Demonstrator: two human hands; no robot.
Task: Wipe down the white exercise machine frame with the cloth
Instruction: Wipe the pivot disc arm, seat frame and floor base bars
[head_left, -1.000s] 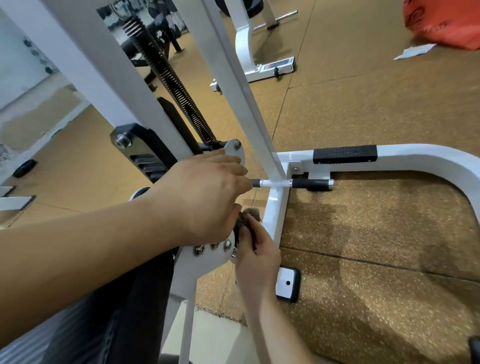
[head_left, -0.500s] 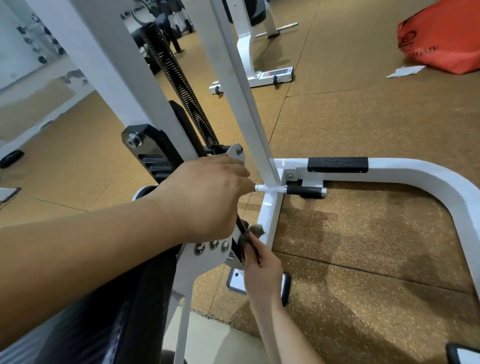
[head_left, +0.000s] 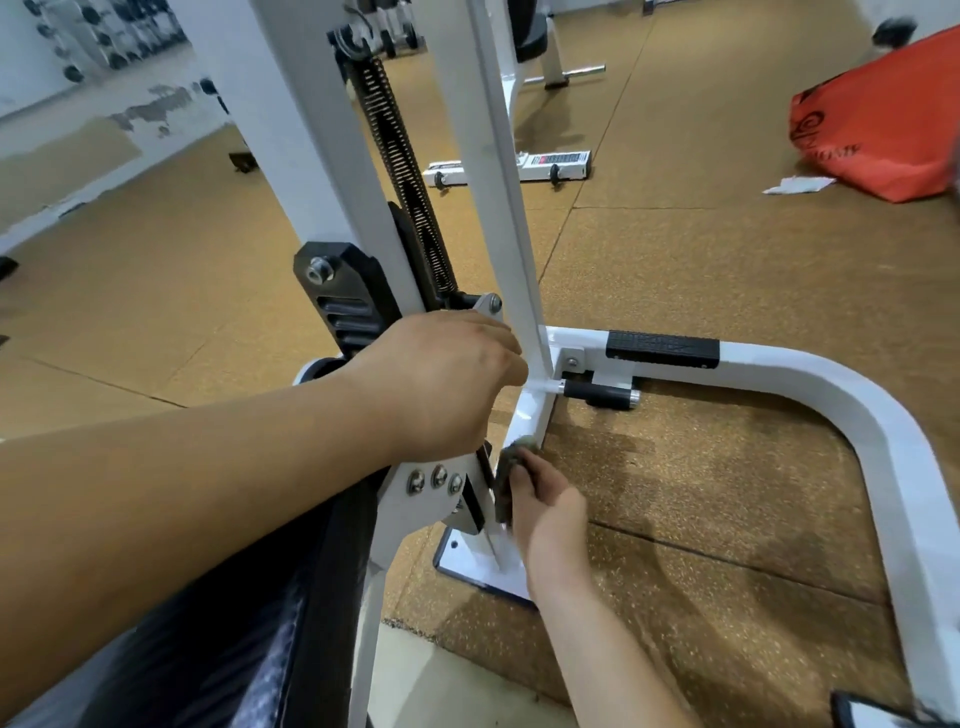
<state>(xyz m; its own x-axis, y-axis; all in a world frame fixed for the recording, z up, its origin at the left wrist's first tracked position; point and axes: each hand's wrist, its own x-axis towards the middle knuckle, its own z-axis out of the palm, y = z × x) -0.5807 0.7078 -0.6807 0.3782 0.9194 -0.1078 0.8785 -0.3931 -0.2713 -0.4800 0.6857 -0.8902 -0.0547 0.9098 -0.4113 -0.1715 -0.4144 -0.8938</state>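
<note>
The white exercise machine frame (head_left: 852, 410) curves across the floor at the right and rises in slanted white posts at the centre. My right hand (head_left: 540, 499) grips a small dark grey cloth (head_left: 506, 467) and presses it against the low white bar of the frame beside the bolted bracket. My left hand (head_left: 441, 379) reaches across from the left with fingers curled round a part of the frame near the thin post; what exactly it grips is hidden behind the hand.
A black spring (head_left: 400, 171) runs up along the thick post. A black foot pad (head_left: 662, 347) and a black roller handle (head_left: 602, 393) sit on the base. An orange bag (head_left: 883, 130) and another white machine base (head_left: 519, 167) lie farther back on the cork floor.
My right hand with the cloth has slid down along the low white bar toward the foot plate. My left hand has kept its hold. The camera has tilted up slightly.
</note>
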